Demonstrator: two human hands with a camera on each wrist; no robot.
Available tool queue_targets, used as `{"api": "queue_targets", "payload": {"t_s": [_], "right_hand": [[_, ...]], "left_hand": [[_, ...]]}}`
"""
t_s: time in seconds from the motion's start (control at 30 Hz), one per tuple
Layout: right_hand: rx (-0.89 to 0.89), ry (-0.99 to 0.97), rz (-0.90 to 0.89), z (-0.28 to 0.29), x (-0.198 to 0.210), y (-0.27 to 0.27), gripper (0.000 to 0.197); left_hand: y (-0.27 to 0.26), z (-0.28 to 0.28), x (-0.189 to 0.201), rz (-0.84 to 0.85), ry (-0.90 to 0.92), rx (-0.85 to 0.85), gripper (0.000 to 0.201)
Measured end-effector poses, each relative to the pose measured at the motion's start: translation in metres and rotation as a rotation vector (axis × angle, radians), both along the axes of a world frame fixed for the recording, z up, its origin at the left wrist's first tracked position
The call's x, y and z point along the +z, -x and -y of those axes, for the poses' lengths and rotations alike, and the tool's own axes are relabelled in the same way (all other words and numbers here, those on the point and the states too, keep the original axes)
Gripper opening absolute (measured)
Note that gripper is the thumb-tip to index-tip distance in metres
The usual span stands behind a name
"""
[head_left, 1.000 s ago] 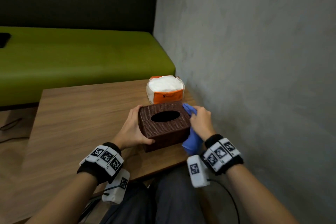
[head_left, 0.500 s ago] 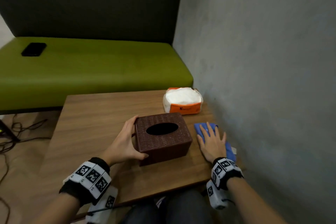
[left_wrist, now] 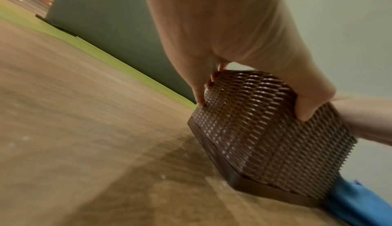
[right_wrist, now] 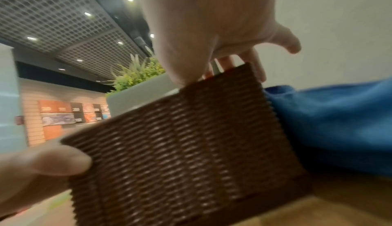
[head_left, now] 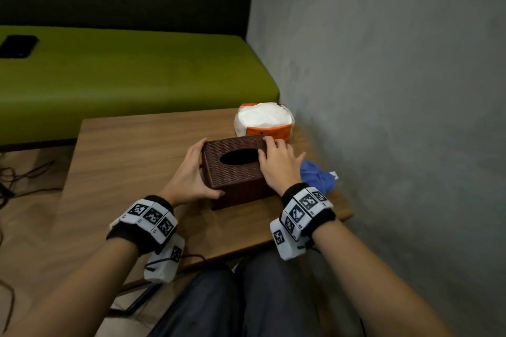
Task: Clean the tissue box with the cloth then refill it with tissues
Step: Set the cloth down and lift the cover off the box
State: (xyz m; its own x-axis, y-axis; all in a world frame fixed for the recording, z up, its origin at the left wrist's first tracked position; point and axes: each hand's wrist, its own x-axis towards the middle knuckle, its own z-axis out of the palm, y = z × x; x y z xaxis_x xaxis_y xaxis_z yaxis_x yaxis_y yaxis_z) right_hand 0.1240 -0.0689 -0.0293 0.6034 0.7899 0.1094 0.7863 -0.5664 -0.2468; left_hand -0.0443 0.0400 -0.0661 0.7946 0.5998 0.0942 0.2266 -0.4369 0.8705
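On the wooden table, near the wall, stands the brown woven tissue box. The left hand grips its left side (thumb on the near face). The right hand rests on its top, fingers spread. The blue cloth lies just beside; the tissue pack sits behind.

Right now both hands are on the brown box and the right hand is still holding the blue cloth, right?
Not quite. Both hands are on the box, but the right hand holds no cloth. The head view shows the cloth lying on the table beside the box, right of that hand. The left hand grips the box's other side.
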Motion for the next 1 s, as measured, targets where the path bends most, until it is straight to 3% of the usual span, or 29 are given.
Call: {"api": "queue_targets", "payload": {"t_s": [0.13, 0.2, 0.27, 0.3, 0.37, 0.43, 0.5, 0.6, 0.67, 0.73, 0.8, 0.87, 1.0], "right_hand": [[-0.091, -0.181, -0.258, 0.012, -0.023, -0.041, 0.037], [-0.084, -0.132, -0.386, 0.022, -0.039, -0.058, 0.048], [-0.020, 0.090, -0.334, 0.033, -0.056, -0.067, 0.057], [-0.008, 0.228, -0.230, 0.040, -0.057, -0.065, 0.050], [0.024, 0.313, -0.028, 0.050, -0.062, -0.067, 0.044], [-0.046, 0.275, 0.030, 0.059, -0.059, -0.075, 0.046], [-0.146, 0.239, 0.008, 0.062, -0.061, -0.087, 0.041], [-0.161, 0.260, -0.062, 0.060, -0.056, -0.091, 0.039], [-0.200, 0.324, 0.002, 0.053, -0.039, -0.083, 0.040], [-0.209, 0.248, 0.104, 0.039, -0.017, -0.069, 0.042], [0.006, -0.033, 0.090, 0.020, 0.001, -0.046, 0.038], [0.265, -0.186, 0.004, 0.001, 0.009, -0.017, 0.039], [0.412, -0.041, 0.041, -0.012, -0.005, 0.016, 0.067]], "left_hand": [[-0.004, -0.003, -0.002, 0.026, 0.009, -0.002, 0.130], [-0.005, -0.005, -0.003, 0.033, 0.013, -0.001, 0.130], [-0.006, -0.005, -0.003, 0.034, 0.012, -0.007, 0.130], [-0.006, -0.006, -0.004, 0.034, 0.008, -0.013, 0.130], [-0.004, -0.007, -0.005, 0.037, 0.003, -0.025, 0.130], [-0.002, -0.009, -0.006, 0.042, 0.004, -0.030, 0.130], [-0.001, -0.010, -0.008, 0.050, 0.015, -0.025, 0.130], [0.000, -0.008, -0.011, 0.067, 0.034, -0.022, 0.133], [-0.001, -0.007, -0.014, 0.055, 0.044, -0.024, 0.146], [-0.003, -0.006, -0.017, 0.028, 0.069, -0.040, 0.155], [-0.004, -0.004, -0.021, 0.020, 0.107, -0.060, 0.158], [-0.003, -0.004, -0.024, 0.002, 0.130, -0.068, 0.160], [0.002, -0.007, -0.027, -0.074, 0.126, -0.068, 0.164]]}}
